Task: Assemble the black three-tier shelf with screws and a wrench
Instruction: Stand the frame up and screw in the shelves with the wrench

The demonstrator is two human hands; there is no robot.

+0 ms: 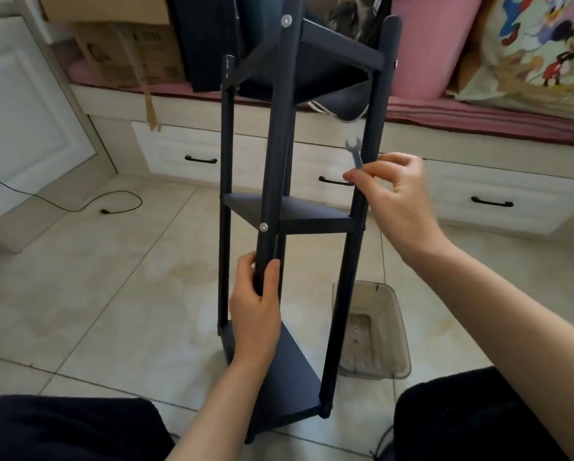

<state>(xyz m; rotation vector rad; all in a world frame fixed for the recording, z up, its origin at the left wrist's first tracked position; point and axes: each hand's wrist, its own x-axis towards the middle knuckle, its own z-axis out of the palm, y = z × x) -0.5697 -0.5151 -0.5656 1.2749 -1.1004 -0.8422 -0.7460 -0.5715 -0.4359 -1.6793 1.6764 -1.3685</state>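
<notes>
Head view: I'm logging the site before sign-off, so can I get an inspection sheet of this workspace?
Surface: pale tiled floor, stained in patches.
Job's things: black shelf, three tiers on its posts, silver screw heads showing; small wrench.
Clutter: clear plastic bin on the floor beside the shelf, small hardware inside.
Grippers: left hand grips the front post; right hand pinches the wrench near the right post.
Cables: black cord with its plug lying loose on the floor.
Surroundings: white drawers, cardboard box, pink cushion on the bench.
</notes>
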